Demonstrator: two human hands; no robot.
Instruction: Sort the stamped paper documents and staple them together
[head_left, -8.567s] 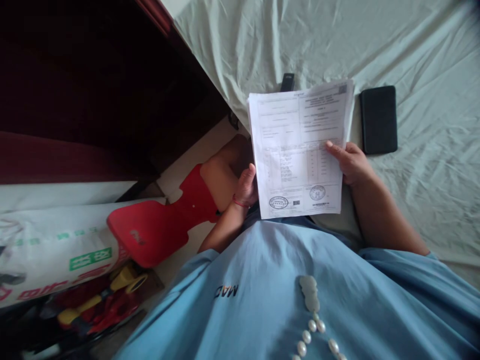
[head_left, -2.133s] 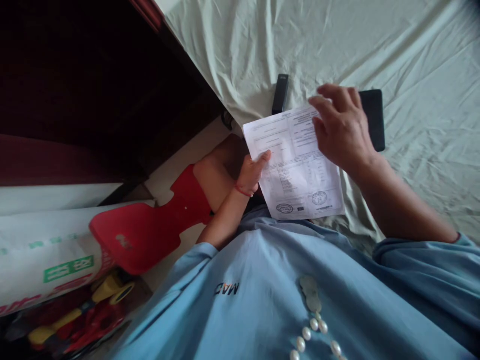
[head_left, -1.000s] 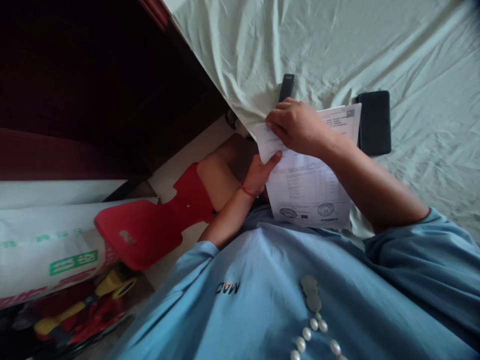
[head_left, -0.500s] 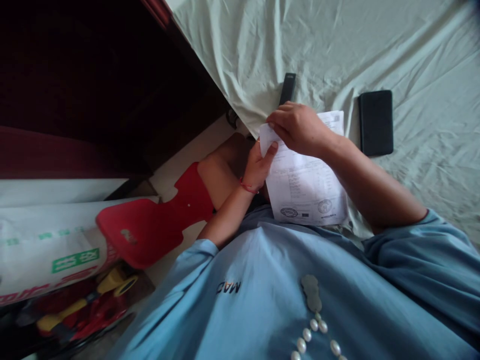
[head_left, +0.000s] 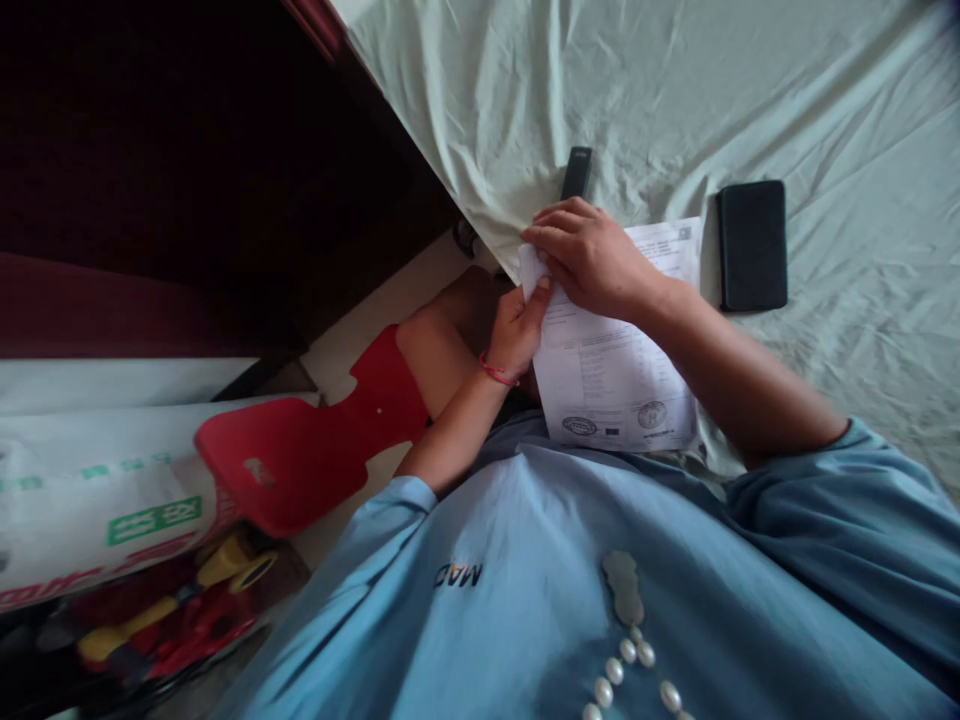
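Printed paper sheets [head_left: 622,375] with two round stamps near the lower edge lie over my lap and the bed edge. My left hand [head_left: 517,330] grips their left edge, thumb on top, a red string on the wrist. Across the top left corner of the paper reaches my right hand [head_left: 592,255], its fingers closed over that edge and the thumb tucked beneath the palm. The exact hold of the right fingertips is partly hidden. Just beyond the right hand, a black remote-like bar [head_left: 577,172] rests on the bed, its near end covered.
A black phone-like device [head_left: 753,245] lies on the pale bedsheet [head_left: 675,100], right of the paper. At left are a red plastic chair [head_left: 300,465], a white printed sack [head_left: 90,480], a red and yellow object [head_left: 180,610] and dark furniture [head_left: 187,170].
My right hand has shifted slightly left along the paper's top edge. The paper's upper right corner has spread a little to the right. My left hand stays nearly in place.
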